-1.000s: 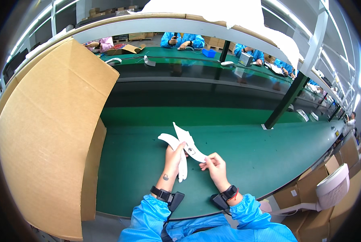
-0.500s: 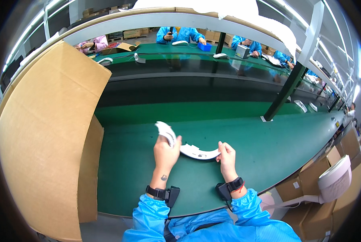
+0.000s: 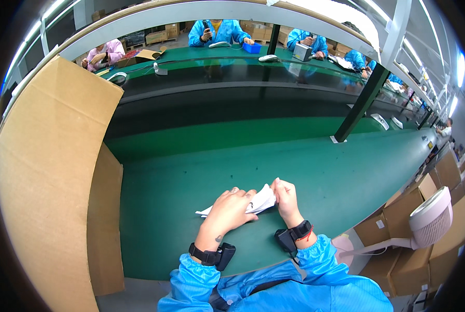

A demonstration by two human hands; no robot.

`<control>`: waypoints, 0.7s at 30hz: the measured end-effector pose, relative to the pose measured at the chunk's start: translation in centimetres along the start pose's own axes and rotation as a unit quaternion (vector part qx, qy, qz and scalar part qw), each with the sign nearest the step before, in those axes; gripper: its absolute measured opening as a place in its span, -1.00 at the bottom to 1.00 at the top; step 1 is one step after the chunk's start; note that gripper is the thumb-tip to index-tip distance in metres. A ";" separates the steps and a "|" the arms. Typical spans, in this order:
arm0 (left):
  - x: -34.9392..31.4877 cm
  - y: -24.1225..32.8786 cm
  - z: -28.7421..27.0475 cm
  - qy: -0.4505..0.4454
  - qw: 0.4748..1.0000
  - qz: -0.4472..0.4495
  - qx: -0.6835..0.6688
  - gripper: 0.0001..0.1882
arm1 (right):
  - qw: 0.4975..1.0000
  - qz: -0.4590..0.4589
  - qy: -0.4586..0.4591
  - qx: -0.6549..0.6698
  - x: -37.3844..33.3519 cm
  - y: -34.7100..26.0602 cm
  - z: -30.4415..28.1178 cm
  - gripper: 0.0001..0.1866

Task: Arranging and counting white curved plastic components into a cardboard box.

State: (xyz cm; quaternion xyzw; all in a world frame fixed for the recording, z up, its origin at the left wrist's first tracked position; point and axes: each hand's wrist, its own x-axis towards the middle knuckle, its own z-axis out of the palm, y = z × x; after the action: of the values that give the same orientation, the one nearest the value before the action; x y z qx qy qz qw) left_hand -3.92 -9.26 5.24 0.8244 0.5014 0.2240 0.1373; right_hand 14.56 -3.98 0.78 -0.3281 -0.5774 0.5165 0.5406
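Note:
At the near middle of the green worktop, my left hand (image 3: 227, 210) is closed over a white curved plastic part (image 3: 262, 199), palm down. Its pointed left end sticks out beyond my knuckles, and its wider right end shows between my hands. The edges look layered, so more than one part may lie there; my fingers hide the middle. My right hand (image 3: 286, 199) is closed, thumb and fingers pinched at the right end of the white part.
A large cardboard box (image 3: 50, 171) stands on the left. Across the dark conveyor band (image 3: 232, 99) several people work at a green bench. A black post (image 3: 362, 104) rises at the right; a pinkish-white fan (image 3: 431, 217) and cardboard boxes stand beside the table.
My left hand has turned palm down and come nearer my right. The white part it held upright and the curved one between my hands now appear together under it.

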 end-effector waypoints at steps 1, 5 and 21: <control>0.1 0.3 0.0 -0.018 1.000 -0.001 0.001 -0.41 | 1.000 0.002 0.002 -0.002 0.0 -0.2 0.0 -0.53; -0.3 0.5 0.3 -0.031 0.998 -0.022 0.051 -0.47 | 1.000 0.009 0.003 0.007 0.2 -0.2 0.1 -0.62; 2.0 -2.6 4.1 0.249 0.560 -0.192 -0.766 -0.65 | 0.964 0.073 -0.255 -0.012 -0.5 -0.4 2.7 -0.09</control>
State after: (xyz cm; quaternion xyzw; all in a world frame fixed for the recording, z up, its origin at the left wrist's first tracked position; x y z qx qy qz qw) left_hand -3.03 -6.29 0.98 0.2045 0.3016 0.6887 0.6268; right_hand 12.11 -5.23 1.33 -0.2326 -0.6768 0.6143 0.3323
